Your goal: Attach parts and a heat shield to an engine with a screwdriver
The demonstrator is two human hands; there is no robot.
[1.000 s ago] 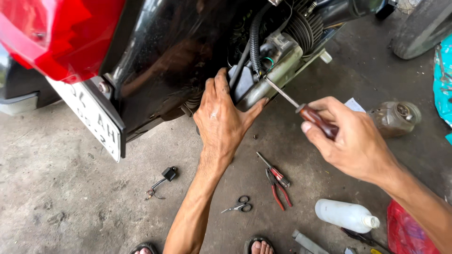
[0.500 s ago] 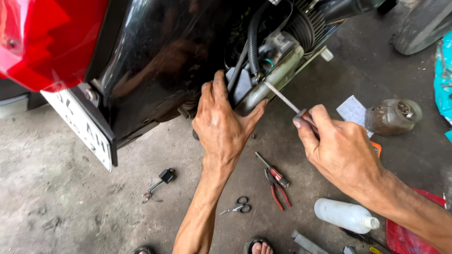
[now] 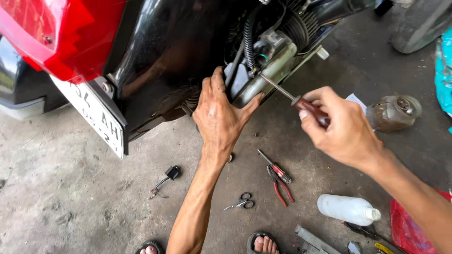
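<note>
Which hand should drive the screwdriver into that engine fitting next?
Right, probably. The right hand already grips the screwdriver, tip at the grey engine part. The left hand braces flat against it.

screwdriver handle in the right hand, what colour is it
Dark red-brown; the screwdriver handle shows best in the head view.

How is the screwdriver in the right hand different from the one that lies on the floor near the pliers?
The held screwdriver is gripped by the right hand and raised, its tip against the engine casing; the floor screwdriver lies flat and untouched on the concrete floor, beside the red-handled pliers. The held one has a dark reddish-brown handle, the floor one a brighter red handle. Both have a slim metal shaft.
</note>
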